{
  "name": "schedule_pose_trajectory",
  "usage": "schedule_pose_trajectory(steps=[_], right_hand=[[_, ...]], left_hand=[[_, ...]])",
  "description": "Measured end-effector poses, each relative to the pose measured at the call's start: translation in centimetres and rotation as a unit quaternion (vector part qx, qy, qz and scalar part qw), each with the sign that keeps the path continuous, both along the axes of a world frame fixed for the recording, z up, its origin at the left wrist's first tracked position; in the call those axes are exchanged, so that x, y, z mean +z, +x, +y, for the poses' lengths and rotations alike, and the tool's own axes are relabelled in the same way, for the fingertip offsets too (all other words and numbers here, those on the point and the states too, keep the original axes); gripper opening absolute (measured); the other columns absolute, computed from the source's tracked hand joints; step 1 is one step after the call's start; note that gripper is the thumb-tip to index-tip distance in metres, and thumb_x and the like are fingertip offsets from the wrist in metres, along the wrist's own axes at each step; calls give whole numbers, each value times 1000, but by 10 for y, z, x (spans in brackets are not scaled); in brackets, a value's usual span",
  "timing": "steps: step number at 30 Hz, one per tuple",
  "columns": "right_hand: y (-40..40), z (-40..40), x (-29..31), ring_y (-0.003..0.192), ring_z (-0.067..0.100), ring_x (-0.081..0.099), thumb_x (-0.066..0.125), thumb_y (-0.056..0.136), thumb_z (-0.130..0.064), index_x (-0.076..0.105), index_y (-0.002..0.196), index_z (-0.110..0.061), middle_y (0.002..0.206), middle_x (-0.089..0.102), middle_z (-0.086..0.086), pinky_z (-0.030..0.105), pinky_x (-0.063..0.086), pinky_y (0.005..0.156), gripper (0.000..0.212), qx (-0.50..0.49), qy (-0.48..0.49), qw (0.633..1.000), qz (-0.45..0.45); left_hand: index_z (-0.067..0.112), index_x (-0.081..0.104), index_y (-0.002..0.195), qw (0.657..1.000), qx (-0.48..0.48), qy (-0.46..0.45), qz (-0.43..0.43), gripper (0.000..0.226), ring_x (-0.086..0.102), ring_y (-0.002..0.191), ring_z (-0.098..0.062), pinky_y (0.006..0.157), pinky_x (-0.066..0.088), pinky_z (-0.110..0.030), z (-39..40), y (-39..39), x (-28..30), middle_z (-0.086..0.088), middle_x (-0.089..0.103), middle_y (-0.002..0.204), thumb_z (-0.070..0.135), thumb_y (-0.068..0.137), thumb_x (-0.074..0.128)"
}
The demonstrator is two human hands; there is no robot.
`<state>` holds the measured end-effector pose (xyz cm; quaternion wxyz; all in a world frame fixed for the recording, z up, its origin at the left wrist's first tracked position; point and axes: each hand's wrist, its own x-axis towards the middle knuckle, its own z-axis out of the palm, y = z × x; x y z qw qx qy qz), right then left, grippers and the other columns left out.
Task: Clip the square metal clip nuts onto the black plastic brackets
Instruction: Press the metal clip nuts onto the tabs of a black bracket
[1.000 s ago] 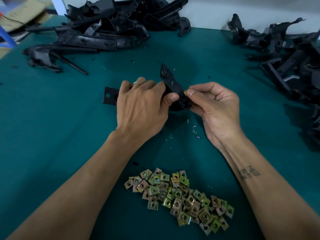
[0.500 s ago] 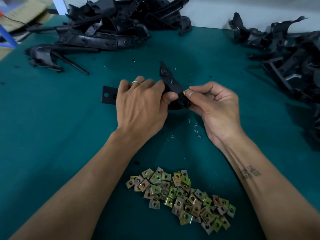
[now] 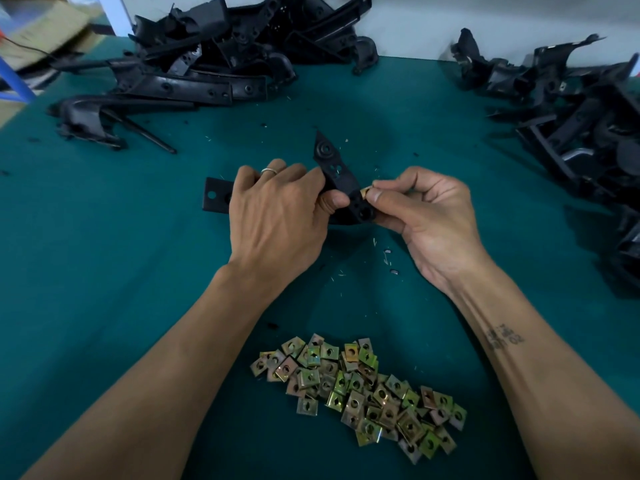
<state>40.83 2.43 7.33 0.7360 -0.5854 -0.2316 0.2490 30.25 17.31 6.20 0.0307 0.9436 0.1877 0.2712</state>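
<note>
A person's left hand (image 3: pixel 277 216) grips a black plastic bracket (image 3: pixel 341 183) above a teal table (image 3: pixel 104 271), thumb curled against it. The right hand (image 3: pixel 426 216) pinches a square brass-coloured metal clip nut (image 3: pixel 364 192) against the bracket's edge. Nearer the person than the bracket lies a heap of loose clip nuts (image 3: pixel 360 386). Beyond it, piles of black plastic brackets sit far left (image 3: pixel 207 64) and far right (image 3: pixel 571 109).
</note>
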Motion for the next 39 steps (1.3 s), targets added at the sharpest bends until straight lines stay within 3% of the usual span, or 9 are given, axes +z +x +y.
schedule_pose_trajectory(steps=[9,12,16,19,23,31,35,39], right_hand=[[-5,1,3,71,17,71,73,84,9,72,72,-11,74,76,8,36,61,77,24,-29,-10,999,-12],[-10,5,3,72,16,72,71,85,10,68,76,-6,76,75,6,32,62,75,18,-35,5,999,12],[-16,5,1,79,16,71,70,90,0,70,63,-19,80,74,4,32,58,78,33,-33,22,999,29],[-20,4,-1,87,19,71,72,83,-8,71,67,-18,85,75,5,34,58,82,19,-40,37,998,36],[-24,7,-4,84,14,72,72,85,-1,75,65,-25,82,76,-1,37,60,86,31,-76,57,995,9],[-18,5,1,72,17,71,72,83,10,74,73,-12,72,74,6,33,58,77,24,-113,65,991,12],[-11,0,5,73,19,72,69,85,13,71,78,-6,73,74,9,36,59,80,21,-114,65,991,15],[-12,-2,5,77,22,73,69,89,5,73,87,-5,80,75,10,37,61,77,11,-70,22,997,17]], left_hand=[[21,62,90,1000,-10,-2,10,53,56,87,-28,78,32,-40,-1,0,-1,2,66,84,59,102,27],[20,61,87,1000,-1,-6,-2,51,56,85,-29,78,33,-41,-1,0,0,2,65,82,58,102,29],[19,55,80,999,11,-29,-44,46,55,80,-30,76,36,-43,-1,-1,1,0,63,76,52,103,34],[20,54,79,998,0,-27,-61,46,55,78,-30,75,36,-43,-1,0,2,0,63,75,54,102,36],[21,49,76,997,-16,-17,-76,47,55,75,-30,74,36,-44,-2,1,2,0,61,72,57,101,33],[21,61,84,998,-16,26,-57,52,56,77,-28,72,34,-42,-2,2,-1,1,63,76,60,101,31],[23,64,88,998,-12,31,-50,55,55,77,-26,73,32,-41,-1,1,-2,3,63,76,62,101,27],[24,64,89,998,-15,29,-55,53,55,77,-27,72,32,-41,-1,1,-1,2,63,76,61,102,28]])
